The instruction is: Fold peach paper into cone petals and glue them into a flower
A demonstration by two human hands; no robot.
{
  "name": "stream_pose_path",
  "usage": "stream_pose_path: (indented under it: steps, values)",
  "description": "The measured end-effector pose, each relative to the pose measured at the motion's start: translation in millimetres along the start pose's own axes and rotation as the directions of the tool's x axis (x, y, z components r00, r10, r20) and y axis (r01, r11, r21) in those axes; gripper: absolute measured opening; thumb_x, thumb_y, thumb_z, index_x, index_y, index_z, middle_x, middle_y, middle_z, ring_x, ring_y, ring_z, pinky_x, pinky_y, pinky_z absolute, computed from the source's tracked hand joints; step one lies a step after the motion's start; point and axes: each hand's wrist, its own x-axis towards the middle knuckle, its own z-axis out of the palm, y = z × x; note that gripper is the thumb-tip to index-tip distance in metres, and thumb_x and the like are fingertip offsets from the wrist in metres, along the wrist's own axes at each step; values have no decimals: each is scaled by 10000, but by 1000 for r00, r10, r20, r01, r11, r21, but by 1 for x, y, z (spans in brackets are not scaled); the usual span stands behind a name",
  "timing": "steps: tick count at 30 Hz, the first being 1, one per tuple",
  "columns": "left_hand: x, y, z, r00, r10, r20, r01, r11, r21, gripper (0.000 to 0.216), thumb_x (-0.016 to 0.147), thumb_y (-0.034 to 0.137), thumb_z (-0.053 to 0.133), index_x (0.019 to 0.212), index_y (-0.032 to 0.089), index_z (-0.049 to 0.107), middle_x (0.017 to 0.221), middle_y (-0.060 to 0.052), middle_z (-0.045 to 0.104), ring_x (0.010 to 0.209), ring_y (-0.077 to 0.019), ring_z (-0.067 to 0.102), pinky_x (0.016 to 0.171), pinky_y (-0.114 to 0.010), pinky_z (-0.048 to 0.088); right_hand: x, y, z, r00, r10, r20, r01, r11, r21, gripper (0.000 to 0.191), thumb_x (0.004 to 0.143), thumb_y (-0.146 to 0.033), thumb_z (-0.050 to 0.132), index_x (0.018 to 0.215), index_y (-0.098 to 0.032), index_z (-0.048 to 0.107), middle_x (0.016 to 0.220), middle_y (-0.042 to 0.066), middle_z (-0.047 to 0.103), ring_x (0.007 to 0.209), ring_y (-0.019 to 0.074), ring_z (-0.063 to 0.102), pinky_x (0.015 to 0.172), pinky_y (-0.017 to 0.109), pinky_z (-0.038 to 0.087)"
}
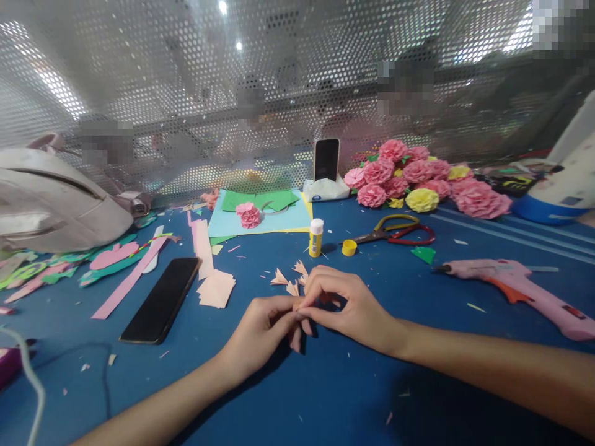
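My left hand (260,328) and my right hand (357,310) meet above the blue table, thumbs and forefingers pinched together. Between their fingertips is a small peach paper piece (296,306), mostly hidden by the fingers. Just beyond lie several folded peach paper pieces (279,277), pointed like small cones. To the left is a stack of cut peach paper shapes (217,289) with zigzag edges. A yellow glue stick (315,238) stands upright behind the folded pieces, and its yellow cap (349,248) sits to its right.
Scissors (383,232) lie behind the cap. At right is a pink glue gun (515,279); at left, a black phone (162,300). Pink paper flowers (379,172) are heaped at the back near an upright phone (326,159). A pale backpack (60,198) rests at far left.
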Motion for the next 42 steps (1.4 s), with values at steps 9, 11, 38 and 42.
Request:
stream_pose_path:
  steps: [9, 11, 38, 42]
  values:
    - [1, 4, 5, 998, -53, -33, 45, 977, -206, 315, 938, 365, 563, 896, 80, 689, 778, -123, 740, 661, -182, 718, 654, -268, 572, 0, 1, -1, 1000, 10, 4, -10, 1000, -18, 30, 863, -188, 693, 852, -177, 668, 845, 4, 613, 710, 107, 504, 617, 234, 393]
    - [0, 5, 8, 996, -70, -61, 55, 973, -222, 321, 928, 385, 580, 894, 85, 688, 788, -120, 743, 679, -187, 729, 652, -260, 574, 1, 1, 0, 1000, -23, -9, 23, 999, -35, 27, 860, -170, 692, 847, -182, 672, 837, 1, 618, 740, 115, 517, 643, 242, 395]
    - [0, 6, 18, 981, -105, -162, 35, 921, -389, 305, 885, 369, 654, 988, 88, 714, 849, -113, 753, 779, -220, 752, 642, -248, 594, 5, 13, -18, 922, -325, 210, 374, 890, -263, 211, 984, -268, 512, 1089, -196, 680, 1011, 77, 597, 908, 176, 531, 798, 319, 425]
    - [-1, 6, 18, 981, -83, -173, 15, 933, -360, 265, 903, 335, 637, 985, 98, 721, 858, -112, 752, 817, -226, 749, 664, -258, 601, 1, 6, -10, 993, -88, 82, 88, 996, 3, 171, 981, -258, 522, 1014, -203, 680, 950, 43, 589, 927, 158, 552, 830, 297, 437]
